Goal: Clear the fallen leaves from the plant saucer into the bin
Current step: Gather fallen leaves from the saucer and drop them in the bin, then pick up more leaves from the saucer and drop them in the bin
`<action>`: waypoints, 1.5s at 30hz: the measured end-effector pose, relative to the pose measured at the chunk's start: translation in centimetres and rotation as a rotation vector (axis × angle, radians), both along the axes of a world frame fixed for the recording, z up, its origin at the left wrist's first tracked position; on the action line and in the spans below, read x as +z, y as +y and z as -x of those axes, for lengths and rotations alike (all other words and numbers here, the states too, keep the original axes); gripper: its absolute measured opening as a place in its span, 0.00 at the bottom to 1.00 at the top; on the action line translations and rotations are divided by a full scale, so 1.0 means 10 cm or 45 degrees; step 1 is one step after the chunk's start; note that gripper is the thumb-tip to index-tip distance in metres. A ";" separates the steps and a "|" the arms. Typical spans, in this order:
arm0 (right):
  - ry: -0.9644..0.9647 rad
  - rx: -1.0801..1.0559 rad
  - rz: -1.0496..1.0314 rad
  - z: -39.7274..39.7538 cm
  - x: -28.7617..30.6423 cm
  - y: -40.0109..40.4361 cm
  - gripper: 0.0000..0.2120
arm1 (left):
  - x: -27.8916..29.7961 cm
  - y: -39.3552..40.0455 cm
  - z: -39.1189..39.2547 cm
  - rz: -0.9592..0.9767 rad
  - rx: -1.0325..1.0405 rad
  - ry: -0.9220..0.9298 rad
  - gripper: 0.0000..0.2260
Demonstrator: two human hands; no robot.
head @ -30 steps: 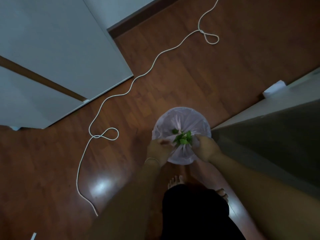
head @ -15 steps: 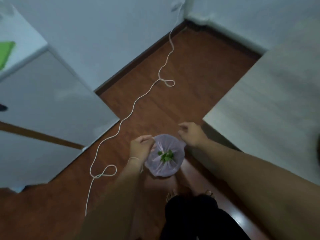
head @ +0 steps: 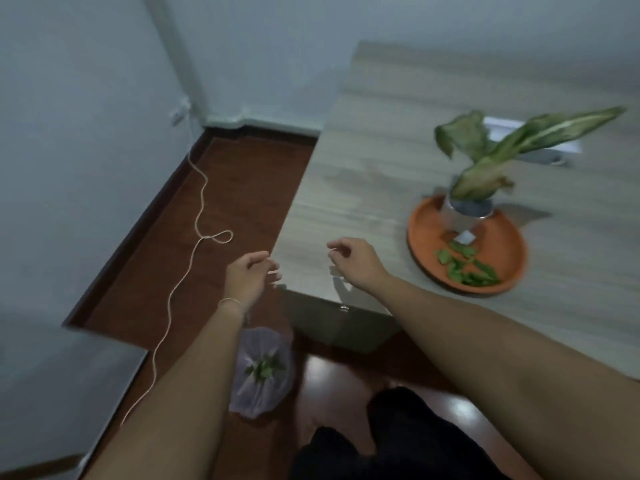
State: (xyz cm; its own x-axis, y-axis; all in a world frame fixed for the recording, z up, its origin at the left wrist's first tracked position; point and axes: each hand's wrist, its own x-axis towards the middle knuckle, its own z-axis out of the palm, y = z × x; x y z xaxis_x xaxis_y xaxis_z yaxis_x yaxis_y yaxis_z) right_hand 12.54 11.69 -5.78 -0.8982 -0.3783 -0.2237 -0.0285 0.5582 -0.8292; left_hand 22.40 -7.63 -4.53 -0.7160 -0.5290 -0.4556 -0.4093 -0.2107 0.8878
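An orange plant saucer (head: pixel 505 251) sits on the grey table (head: pixel 381 161) at the right, with a potted plant (head: pixel 467 206) standing in its far part. Several green fallen leaves (head: pixel 465 268) lie in the saucer's near half. On the floor below stands the bin (head: pixel 261 372), lined with a pale bag and holding green leaves. My left hand (head: pixel 250 275) hovers above the floor beside the table's corner, fingers loosely curled, holding nothing. My right hand (head: pixel 353 258) hangs over the table's near corner, empty, left of the saucer.
A white cord (head: pixel 194 237) snakes across the red-brown wooden floor to a wall socket (head: pixel 178 114). A grey cabinet (head: pixel 52 375) stands at the lower left. My bare feet and dark shorts are at the bottom. A small white tag (head: pixel 464 237) lies by the pot.
Both hands have let go of the leaves over the bin and risen to table height. My view has lifted from the bin to the table and saucer.
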 end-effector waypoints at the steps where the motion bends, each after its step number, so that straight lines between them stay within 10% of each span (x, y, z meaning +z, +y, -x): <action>1: 0.032 -0.037 -0.020 0.06 0.01 0.25 0.12 | 0.02 0.13 0.15 -0.006 -0.052 -0.004 0.10; 13: 0.049 -0.056 -0.702 0.88 -0.05 2.93 0.15 | 0.09 2.10 1.54 0.490 -1.004 -0.056 0.18; 26: 0.061 0.240 -0.990 1.00 -0.31 2.85 0.28 | -0.09 2.88 2.07 1.120 -1.770 -0.251 0.22; 45: 0.066 0.271 -0.816 1.16 -0.40 3.07 0.14 | -0.47 3.15 1.95 1.274 -1.626 -0.208 0.11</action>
State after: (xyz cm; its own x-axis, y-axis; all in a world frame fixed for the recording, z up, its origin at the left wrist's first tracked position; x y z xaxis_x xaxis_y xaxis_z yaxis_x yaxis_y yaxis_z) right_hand 0.91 42.43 -9.77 -0.8344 -0.3555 -0.4211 -0.2235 0.9168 -0.3310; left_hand 2.88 23.85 -9.25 -0.8775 0.2223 -0.4250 0.0461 0.9211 0.3865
